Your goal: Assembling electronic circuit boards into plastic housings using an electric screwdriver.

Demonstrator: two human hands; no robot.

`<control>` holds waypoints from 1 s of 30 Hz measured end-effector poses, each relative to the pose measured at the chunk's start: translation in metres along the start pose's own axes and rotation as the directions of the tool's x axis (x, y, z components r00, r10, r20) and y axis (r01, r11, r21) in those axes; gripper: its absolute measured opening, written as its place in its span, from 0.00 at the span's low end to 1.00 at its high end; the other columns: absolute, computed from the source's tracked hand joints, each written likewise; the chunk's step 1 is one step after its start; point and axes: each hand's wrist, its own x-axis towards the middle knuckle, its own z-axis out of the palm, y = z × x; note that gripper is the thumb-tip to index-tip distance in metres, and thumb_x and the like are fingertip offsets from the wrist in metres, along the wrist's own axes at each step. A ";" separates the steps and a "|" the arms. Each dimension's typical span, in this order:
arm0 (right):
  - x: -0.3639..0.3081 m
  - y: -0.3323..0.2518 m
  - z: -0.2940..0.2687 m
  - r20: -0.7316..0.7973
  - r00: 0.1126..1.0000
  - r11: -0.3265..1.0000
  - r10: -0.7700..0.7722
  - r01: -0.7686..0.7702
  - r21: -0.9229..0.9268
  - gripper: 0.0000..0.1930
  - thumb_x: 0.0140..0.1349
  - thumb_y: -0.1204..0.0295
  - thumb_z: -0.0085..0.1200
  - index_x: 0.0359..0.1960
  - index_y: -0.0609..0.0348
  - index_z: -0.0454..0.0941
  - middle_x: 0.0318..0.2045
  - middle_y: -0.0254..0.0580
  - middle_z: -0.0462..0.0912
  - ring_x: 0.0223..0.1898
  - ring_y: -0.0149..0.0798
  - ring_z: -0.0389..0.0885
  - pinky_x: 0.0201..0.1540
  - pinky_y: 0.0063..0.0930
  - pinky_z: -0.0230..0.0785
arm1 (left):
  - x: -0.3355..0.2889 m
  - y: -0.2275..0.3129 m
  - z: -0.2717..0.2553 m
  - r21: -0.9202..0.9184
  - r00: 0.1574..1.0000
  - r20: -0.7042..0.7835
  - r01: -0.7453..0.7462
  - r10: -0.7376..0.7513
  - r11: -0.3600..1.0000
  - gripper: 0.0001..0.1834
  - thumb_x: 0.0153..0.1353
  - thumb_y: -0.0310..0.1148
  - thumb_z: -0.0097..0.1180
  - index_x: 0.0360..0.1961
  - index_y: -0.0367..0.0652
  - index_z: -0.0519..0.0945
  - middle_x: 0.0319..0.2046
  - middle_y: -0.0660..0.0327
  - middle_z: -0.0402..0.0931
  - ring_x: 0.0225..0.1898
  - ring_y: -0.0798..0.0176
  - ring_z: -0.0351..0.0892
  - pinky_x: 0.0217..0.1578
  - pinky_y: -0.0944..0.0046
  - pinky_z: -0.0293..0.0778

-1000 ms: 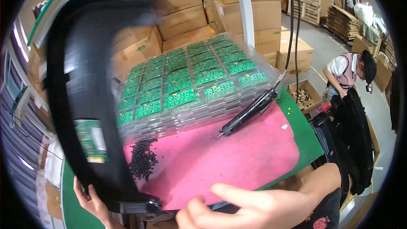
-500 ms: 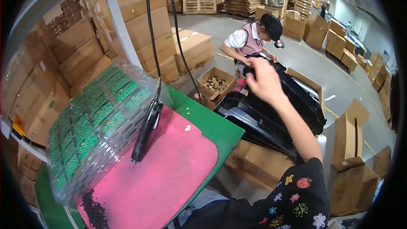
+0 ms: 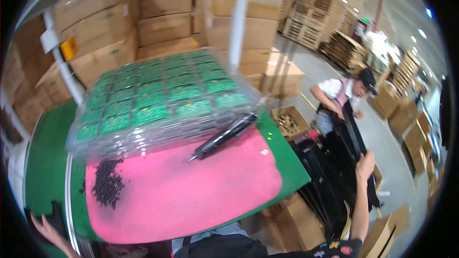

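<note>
My right hand (image 3: 366,166) is closed on the edge of a long black plastic panel (image 3: 353,131), which stands tilted above a pile of similar black plastic parts (image 3: 319,177). Off to the far left, my left hand (image 3: 47,229) has its fingers stretched out against a black piece (image 3: 58,217) beside the green table (image 3: 45,162). On the pink mat (image 3: 191,200) lies a black electric screwdriver (image 3: 224,137), its tip toward a heap of small black screws (image 3: 109,184). Clear trays of green circuit boards (image 3: 158,91) are stacked behind it.
A person (image 3: 342,95) in a cap stands beyond the black parts, a hand near the panel's far end. An open carton (image 3: 289,122) of small pieces sits by the table corner. Stacked cartons (image 3: 165,28) and a metal post (image 3: 239,24) rise behind.
My view has swung to the left. My right hand, raised with nothing visibly in it before, now grips the black panel. My left hand has come into view at lower left.
</note>
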 end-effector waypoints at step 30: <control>0.013 -0.647 -0.152 -0.195 0.124 -0.063 -0.973 0.670 0.740 0.31 0.52 0.69 0.68 0.59 0.60 0.71 0.45 0.48 0.84 0.40 0.51 0.82 0.47 0.43 0.74 | -0.133 0.360 0.124 -0.782 -0.113 0.623 -0.043 0.774 0.622 0.13 0.58 0.30 0.61 0.44 0.40 0.81 0.41 0.56 0.79 0.47 0.50 0.76 0.49 0.52 0.73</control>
